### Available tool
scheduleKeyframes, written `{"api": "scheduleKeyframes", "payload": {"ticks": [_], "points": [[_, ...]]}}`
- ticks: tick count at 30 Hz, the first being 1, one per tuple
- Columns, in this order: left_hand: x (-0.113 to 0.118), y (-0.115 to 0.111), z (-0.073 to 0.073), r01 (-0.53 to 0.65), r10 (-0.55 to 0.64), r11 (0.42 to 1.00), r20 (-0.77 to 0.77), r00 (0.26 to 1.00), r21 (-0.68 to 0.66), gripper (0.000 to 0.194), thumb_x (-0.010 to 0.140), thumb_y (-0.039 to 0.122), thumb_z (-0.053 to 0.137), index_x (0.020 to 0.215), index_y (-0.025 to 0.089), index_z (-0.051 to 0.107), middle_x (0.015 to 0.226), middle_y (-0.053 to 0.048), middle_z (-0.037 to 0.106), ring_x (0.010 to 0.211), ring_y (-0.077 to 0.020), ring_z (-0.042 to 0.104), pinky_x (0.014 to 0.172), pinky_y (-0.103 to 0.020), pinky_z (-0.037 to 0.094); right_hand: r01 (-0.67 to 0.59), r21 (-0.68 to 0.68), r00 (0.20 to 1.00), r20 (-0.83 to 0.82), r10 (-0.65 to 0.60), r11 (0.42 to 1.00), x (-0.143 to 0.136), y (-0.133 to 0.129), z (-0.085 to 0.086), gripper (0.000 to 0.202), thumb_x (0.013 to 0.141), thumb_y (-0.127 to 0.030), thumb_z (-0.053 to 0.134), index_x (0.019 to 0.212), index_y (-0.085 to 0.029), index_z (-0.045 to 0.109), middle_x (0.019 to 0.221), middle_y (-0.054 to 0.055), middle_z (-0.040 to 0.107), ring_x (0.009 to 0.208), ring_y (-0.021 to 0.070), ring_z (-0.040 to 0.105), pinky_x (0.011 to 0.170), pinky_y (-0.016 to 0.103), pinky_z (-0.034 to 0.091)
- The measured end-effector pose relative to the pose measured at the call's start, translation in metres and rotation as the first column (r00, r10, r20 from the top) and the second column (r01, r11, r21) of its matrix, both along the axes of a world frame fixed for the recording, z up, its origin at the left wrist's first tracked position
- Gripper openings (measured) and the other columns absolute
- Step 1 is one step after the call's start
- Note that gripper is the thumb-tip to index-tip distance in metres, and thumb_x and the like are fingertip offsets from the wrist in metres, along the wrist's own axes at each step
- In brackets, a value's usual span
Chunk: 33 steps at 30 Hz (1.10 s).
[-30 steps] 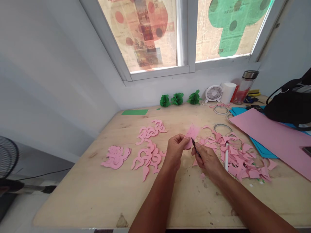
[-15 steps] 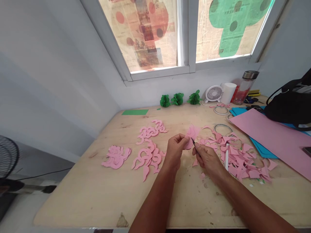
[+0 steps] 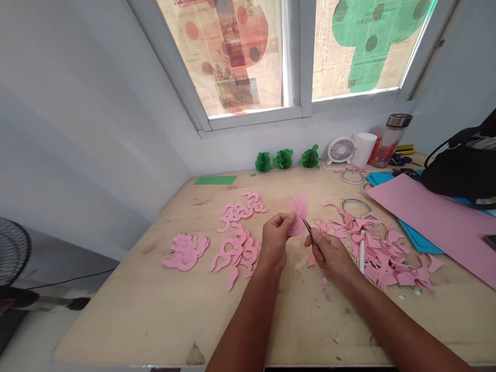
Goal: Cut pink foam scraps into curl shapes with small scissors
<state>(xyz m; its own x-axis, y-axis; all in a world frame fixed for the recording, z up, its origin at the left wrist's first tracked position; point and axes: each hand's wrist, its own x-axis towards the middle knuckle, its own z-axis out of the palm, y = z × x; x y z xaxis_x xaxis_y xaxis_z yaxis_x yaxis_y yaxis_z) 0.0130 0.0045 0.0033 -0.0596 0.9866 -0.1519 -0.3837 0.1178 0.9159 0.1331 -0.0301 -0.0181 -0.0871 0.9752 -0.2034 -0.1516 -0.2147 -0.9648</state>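
Observation:
Between thumb and fingers, my left hand (image 3: 276, 238) pinches a piece of pink paper (image 3: 298, 212) with curved lines drawn on it, held up over the table. My right hand (image 3: 328, 249) is closed around small dark scissors (image 3: 307, 226); their tips lie at the paper's right edge, and the handles are hidden in my fingers. Left of my hands lie curly pink cut-outs (image 3: 234, 249), more of them (image 3: 238, 209) farther back, and a stacked pile of pink cut-outs (image 3: 186, 250). Pink paper scraps (image 3: 383, 253) are heaped to the right of my right hand.
A white pen (image 3: 361, 250) lies among the scraps, near tape rolls (image 3: 355, 207). Green paper ornaments (image 3: 283, 158), a small white fan (image 3: 341, 150) and a glass bottle (image 3: 389, 142) stand along the wall. At right, a large pink sheet (image 3: 434, 222) and a black bag (image 3: 461, 165).
My left hand has shifted slightly left and turned the pink paper more upright. The scissors' blades now show more, at the paper's right edge.

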Motion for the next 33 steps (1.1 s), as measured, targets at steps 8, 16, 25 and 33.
{"api": "scheduleKeyframes", "payload": {"ticks": [8, 16, 25, 33], "points": [[0.006, 0.001, -0.010, 0.053, -0.043, 0.998, 0.202, 0.978, -0.045, 0.026, 0.057, 0.030, 0.074, 0.071, 0.013, 0.059, 0.069, 0.000, 0.056, 0.063, -0.0073, 0.050, 0.062, -0.020, 0.041, 0.127, 0.050, 0.992, -0.014, -0.126, 0.991, 0.001, 0.002, -0.004, 0.035, 0.072, -0.052, 0.057, 0.072, -0.017, 0.055, 0.046, -0.008, 0.031, 0.039, 0.0065, 0.021, 0.038, 0.022, 0.016], [0.011, -0.001, -0.013, 0.131, -0.115, 0.990, 0.211, 0.971, -0.061, 0.029, 0.055, 0.031, 0.075, 0.065, 0.014, 0.054, 0.062, 0.002, 0.054, 0.055, -0.0066, 0.048, 0.056, -0.020, 0.040, 0.260, 0.096, 0.965, 0.017, -0.263, 0.961, 0.003, 0.007, -0.012, 0.032, 0.063, -0.045, 0.068, 0.073, -0.017, 0.055, 0.052, -0.006, 0.036, 0.042, 0.0078, 0.027, 0.039, 0.022, 0.018], [0.001, 0.000, -0.005, 0.212, -0.212, 0.977, 0.017, 0.977, -0.013, 0.026, 0.059, 0.030, 0.072, 0.059, 0.015, 0.052, 0.052, 0.004, 0.049, 0.046, -0.0057, 0.043, 0.049, -0.020, 0.034, 0.254, 0.050, 0.967, -0.050, -0.251, 0.966, 0.009, 0.009, 0.005, 0.026, 0.064, -0.036, 0.068, 0.067, -0.018, 0.050, 0.047, -0.009, 0.027, 0.039, 0.0051, 0.019, 0.039, 0.021, 0.011], [-0.002, -0.001, 0.001, 0.236, -0.234, 0.971, 0.075, 0.969, -0.027, 0.025, 0.062, 0.031, 0.072, 0.062, 0.014, 0.054, 0.056, 0.002, 0.051, 0.046, -0.0052, 0.044, 0.048, -0.020, 0.034, 0.105, 0.070, 0.968, -0.235, -0.086, 0.992, 0.014, 0.007, 0.009, 0.028, 0.075, -0.043, 0.059, 0.069, -0.016, 0.051, 0.046, -0.009, 0.031, 0.037, 0.0039, 0.017, 0.038, 0.021, 0.010]]}}
